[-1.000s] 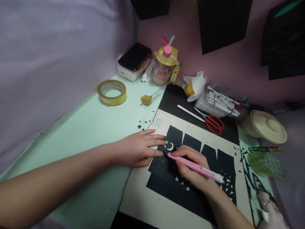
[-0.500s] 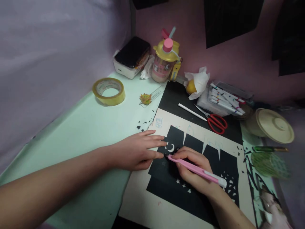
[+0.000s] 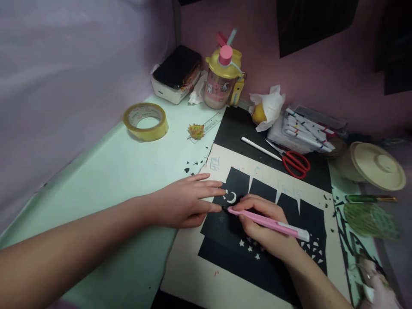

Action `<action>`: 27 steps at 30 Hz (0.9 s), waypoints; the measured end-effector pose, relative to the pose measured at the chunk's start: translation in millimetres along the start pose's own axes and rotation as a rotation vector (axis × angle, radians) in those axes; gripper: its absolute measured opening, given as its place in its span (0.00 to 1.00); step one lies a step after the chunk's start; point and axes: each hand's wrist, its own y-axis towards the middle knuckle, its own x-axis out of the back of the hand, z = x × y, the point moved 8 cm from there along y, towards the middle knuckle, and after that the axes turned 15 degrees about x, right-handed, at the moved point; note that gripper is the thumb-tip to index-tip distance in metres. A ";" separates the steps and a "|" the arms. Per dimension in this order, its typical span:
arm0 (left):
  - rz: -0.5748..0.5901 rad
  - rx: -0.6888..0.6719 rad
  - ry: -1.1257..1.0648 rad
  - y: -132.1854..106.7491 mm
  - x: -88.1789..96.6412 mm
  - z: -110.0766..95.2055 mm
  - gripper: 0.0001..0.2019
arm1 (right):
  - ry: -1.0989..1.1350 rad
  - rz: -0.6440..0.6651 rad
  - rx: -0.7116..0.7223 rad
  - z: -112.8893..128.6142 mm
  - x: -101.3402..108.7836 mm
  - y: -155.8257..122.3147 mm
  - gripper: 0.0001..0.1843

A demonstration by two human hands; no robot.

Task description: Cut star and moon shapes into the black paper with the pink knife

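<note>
My right hand grips a slim pink craft knife, its small dark tip meeting the black paper just below a crescent-shaped cutout. Flat on the left part of that black paper lies my left hand, fingers outstretched, the index fingertip close to the knife tip. Star-shaped cutouts show pale in the paper, and a cluster of small angular holes lies at its right. The top edge has narrow wedge slits. Beneath it is a cream board with faint pencil-like marks. My right hand hides part of the paper.
Red-handled scissors and a white pen lie beyond the board. Tape stands left, near a small leaf-shaped piece. A cup, markers and a lidded tub line the back and right. Black scraps are scattered about.
The knife and my right hand have shifted very slightly, the knife's rear end swinging a little up and right. My left hand stays put. The view has moved slightly.
</note>
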 end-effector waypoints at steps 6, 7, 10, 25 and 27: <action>-0.007 0.005 -0.001 0.0 1.1 -0.6 0.18 | 0.003 0.009 -0.026 -4.1 -0.7 -0.3 0.09; -0.007 0.006 -0.001 0.1 1.1 -0.7 0.18 | 0.004 0.011 -0.031 -5.0 -1.0 -0.3 0.09; -0.004 0.005 -0.001 0.0 0.3 -0.7 0.18 | 0.012 0.012 -0.046 -7.6 -1.2 -0.8 0.09; -0.046 -0.011 -0.006 -0.6 1.6 -1.3 0.18 | 0.027 0.006 -0.113 -14.1 0.3 -4.9 0.09; -0.044 -0.008 -0.010 -0.5 1.6 -1.3 0.18 | 0.023 0.006 -0.125 -15.2 0.7 -5.6 0.08</action>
